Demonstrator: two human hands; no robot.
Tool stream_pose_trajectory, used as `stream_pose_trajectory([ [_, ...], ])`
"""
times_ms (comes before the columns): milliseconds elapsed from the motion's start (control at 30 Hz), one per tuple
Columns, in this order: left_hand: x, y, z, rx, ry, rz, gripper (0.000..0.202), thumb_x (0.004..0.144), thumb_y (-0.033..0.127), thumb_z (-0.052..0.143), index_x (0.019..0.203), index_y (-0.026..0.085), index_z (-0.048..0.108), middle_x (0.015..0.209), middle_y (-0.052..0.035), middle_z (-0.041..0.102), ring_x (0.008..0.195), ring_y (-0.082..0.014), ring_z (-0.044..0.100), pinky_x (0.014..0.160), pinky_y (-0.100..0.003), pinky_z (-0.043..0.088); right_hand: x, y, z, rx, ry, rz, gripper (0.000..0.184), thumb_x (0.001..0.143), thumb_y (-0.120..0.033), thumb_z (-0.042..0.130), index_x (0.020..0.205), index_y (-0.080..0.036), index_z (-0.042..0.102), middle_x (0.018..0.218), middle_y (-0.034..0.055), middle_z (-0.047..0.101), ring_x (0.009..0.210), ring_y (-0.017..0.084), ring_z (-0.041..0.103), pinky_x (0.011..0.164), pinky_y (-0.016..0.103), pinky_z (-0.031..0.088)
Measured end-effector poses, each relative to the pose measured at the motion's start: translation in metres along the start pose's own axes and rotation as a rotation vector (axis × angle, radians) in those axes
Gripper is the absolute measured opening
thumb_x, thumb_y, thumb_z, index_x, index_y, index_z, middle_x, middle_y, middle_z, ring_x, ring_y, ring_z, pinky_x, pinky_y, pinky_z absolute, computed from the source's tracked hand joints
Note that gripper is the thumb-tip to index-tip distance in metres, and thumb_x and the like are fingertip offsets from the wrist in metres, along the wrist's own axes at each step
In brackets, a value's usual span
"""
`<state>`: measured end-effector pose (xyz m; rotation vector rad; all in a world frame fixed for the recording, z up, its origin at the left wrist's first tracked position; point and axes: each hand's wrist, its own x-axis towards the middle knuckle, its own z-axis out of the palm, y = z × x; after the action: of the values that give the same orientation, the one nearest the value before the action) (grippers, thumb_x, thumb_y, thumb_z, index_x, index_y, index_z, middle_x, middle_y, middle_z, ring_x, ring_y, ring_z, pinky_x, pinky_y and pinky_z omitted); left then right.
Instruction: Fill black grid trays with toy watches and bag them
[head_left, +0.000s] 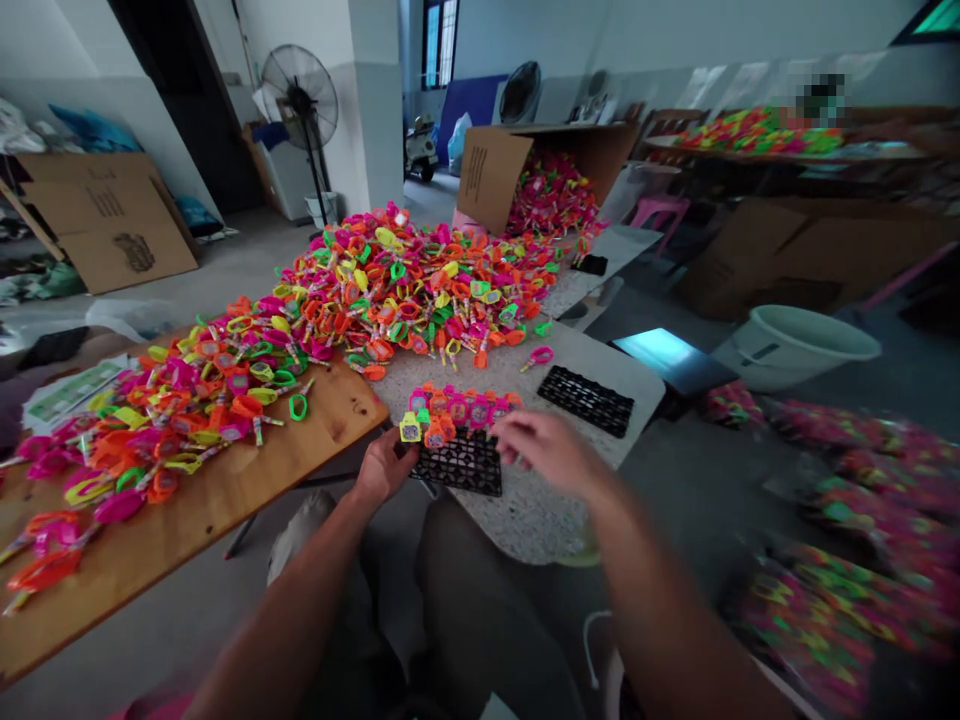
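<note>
Bare forearms (652,570) reach forward over dark-trousered legs (480,620) to a black slotted rack (465,470) at the near edge of a speckled counter (532,525). Bright watch-shaped toys (461,412), mostly pink and orange, with a yellow one at the left, stand along its far part, while its near rows show open slots. Judging by this, the step in hand looks like seating the toys in the rack; the next move seems to call for lining one up with a free slot while the rack is kept steady. The left hand (386,467) bends its fingers at the rack's left end, beside the yellow toy, though whether it grips either cannot be told. The right hand (546,450), blurred, curls its fingers just over the right end; whether anything is pinched there is unclear. A second black rack (586,402) lies to the right, with a loose pink toy (540,357) near it. Beyond, a great heap (420,285) of toys spills over onto a wooden counter (300,465) at left. Farther back stand a tipped carton (491,175) of more toys and a fan (301,100); a pale bucket (810,345) and bagged toys (877,490) sit to the right.
</note>
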<state>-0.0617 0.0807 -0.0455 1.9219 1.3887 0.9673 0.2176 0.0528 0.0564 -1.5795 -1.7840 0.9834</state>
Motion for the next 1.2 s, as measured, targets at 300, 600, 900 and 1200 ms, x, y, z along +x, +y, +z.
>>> stream_pose_trajectory([
  [300,0.0,-0.006,-0.013,-0.009,-0.02,-0.014,0.013,0.087,0.022,0.059,0.092,0.016,0.07,0.079,-0.001,0.068,0.07,-0.014,0.058,0.066,-0.024,0.042,0.181,0.055,-0.029,-0.71,0.203,0.044,0.047,0.096,-0.017,0.046,0.141,-0.023,0.061,0.128,0.0108,0.069,0.11,0.025,0.066,0.093,0.031,0.047],
  [600,0.01,-0.012,-0.012,-0.024,-0.029,-0.035,0.011,0.085,0.02,0.06,0.089,0.016,0.07,0.079,-0.0014,0.069,0.071,-0.015,0.061,0.068,-0.024,0.046,0.216,0.086,-0.024,-0.882,0.131,0.08,0.047,0.101,-0.021,0.037,0.143,-0.015,0.057,0.133,0.0192,0.064,0.115,0.031,0.062,0.097,0.038,0.044],
  [900,0.013,-0.012,-0.007,-0.035,0.024,0.012,0.012,0.087,0.023,0.061,0.092,0.016,0.07,0.081,-0.0009,0.07,0.071,-0.0143,0.061,0.067,-0.024,0.045,0.101,0.09,-0.035,-0.478,0.677,0.136,0.039,0.097,-0.042,0.045,0.103,-0.015,0.074,0.087,0.0114,0.074,0.079,0.022,0.062,0.072,0.029,0.043],
  [1200,0.01,-0.019,0.004,0.018,0.055,-0.016,0.016,0.089,0.028,0.062,0.095,0.015,0.071,0.077,-0.0001,0.065,0.067,-0.0123,0.055,0.063,-0.022,0.04,-0.005,0.032,0.085,0.345,0.461,0.063,0.033,0.094,-0.053,0.05,0.086,-0.022,0.058,0.051,-0.0047,0.054,0.043,0.014,0.05,0.046,0.024,0.04],
])
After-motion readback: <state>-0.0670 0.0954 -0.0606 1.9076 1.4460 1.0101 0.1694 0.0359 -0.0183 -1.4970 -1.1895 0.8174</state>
